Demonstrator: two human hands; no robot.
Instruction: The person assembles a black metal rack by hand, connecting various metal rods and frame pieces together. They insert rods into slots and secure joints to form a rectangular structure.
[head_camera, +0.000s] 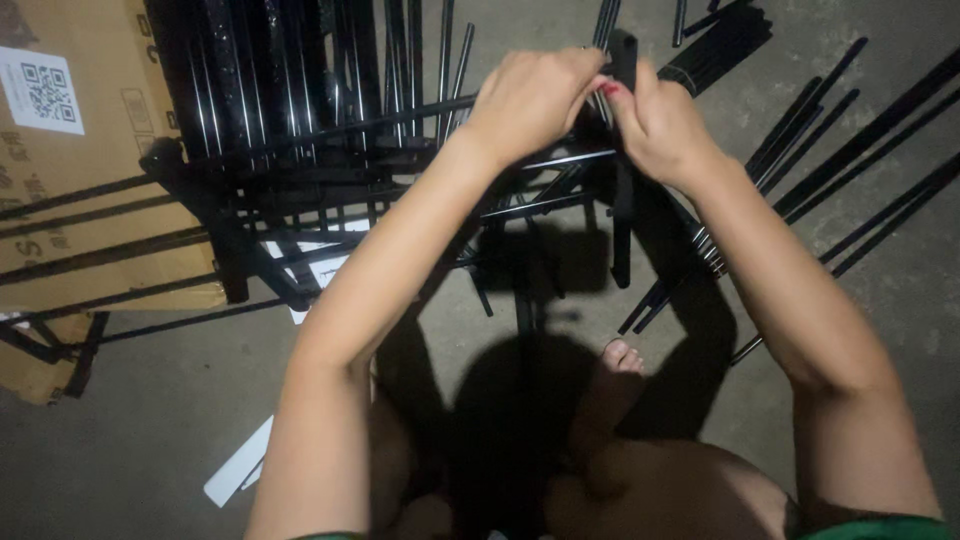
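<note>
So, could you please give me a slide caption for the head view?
Both hands, left hand and right hand, meet at a black metal frame above a concrete floor.

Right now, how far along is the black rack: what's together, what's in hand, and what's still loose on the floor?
Done: several rods already sit side by side in the black frame. In hand: the left hand and right hand meet at an upright black post, fingers pinched at its top end. Left: many loose black rods lie scattered on the concrete floor, beside a cardboard box.
</note>
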